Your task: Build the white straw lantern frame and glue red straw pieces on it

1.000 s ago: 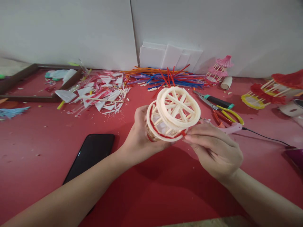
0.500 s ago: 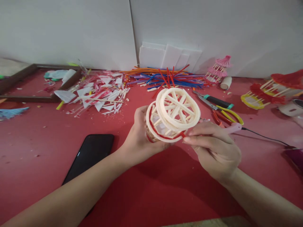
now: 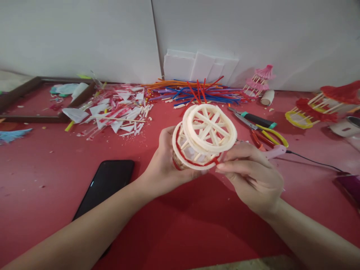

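My left hand [image 3: 164, 168] is wrapped around the lower tier of a tiered model [image 3: 209, 148] made of cream fuzzy rings and pale sticks. The model's spoked top ring tilts toward me. A red pipe cleaner [image 3: 216, 160] runs along the inside of the lower ring. At the front right of that ring, my right hand [image 3: 254, 176] pinches the red end between thumb and fingers. Part of the lower tier is hidden by my left hand and the upper ring.
A black phone [image 3: 105, 185] lies left of my left forearm. Pliers [image 3: 264, 131] and a pink corded tool handle [image 3: 277, 151] are at the right. Behind are colored pipe cleaners [image 3: 194, 93], paper scraps [image 3: 118, 112], a brown frame [image 3: 33, 119], a pink model [image 3: 260, 77] and a red-yellow model [image 3: 317, 108].
The whole view has shifted slightly. Both hands keep the same grip, and the model's top ring sits almost as before.
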`<state>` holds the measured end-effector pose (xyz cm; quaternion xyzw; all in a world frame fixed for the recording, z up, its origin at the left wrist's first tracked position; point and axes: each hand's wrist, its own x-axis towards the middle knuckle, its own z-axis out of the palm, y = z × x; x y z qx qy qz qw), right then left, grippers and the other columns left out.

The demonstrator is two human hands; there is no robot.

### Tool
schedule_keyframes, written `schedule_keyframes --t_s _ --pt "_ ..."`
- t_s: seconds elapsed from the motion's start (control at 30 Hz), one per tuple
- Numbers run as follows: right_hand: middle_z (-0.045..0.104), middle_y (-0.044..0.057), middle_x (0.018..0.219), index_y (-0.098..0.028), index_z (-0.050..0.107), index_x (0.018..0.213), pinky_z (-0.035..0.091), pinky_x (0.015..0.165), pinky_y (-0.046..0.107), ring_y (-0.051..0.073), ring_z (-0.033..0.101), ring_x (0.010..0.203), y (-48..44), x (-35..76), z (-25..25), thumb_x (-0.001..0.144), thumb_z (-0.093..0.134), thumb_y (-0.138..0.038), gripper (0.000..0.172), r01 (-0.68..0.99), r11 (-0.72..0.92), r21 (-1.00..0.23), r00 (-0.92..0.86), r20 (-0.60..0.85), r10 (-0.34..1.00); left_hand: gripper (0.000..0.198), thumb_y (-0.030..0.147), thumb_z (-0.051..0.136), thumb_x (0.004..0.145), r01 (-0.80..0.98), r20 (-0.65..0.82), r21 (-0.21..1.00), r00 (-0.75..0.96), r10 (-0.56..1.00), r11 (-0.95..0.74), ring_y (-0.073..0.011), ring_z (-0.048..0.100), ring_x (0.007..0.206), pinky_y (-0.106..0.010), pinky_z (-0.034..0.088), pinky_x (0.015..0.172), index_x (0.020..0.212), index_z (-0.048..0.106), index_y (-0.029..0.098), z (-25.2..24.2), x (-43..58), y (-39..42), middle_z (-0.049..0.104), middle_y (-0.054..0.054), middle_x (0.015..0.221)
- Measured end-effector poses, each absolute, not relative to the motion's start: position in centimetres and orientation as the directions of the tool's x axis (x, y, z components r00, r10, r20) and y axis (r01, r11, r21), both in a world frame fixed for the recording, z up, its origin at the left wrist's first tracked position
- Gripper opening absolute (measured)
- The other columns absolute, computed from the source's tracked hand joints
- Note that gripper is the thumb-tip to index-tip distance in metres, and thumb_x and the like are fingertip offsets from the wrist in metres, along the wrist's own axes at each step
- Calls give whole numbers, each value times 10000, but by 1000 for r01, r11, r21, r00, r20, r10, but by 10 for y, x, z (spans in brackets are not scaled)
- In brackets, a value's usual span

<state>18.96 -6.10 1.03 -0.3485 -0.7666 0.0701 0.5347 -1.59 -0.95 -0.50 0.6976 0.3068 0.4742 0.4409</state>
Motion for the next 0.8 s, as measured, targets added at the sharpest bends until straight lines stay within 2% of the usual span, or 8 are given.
schedule_keyframes --t_s 0.23,0.8 --pt "656 12 931 -207 694 1069 557 769 315 131 638 855 -61 190 11 811 720 -35 312 518 741 -427 -191 787 587 845 249 892 672 -27 416 898 374 829 -438 -246 572 1261 -370 543 1043 1312 341 264 -7 -15 -8 535 -92 1353" --pt "666 9 938 -239 703 1043 562 756 306 137 648 830 -61 189 11 843 702 -78 256 554 718 -422 -194 773 604 843 270 903 651 16 396 902 365 843 -431 -264 569 1264 -418 541 1052 1288 352 256 -7 -17 -8 524 -100 1347"
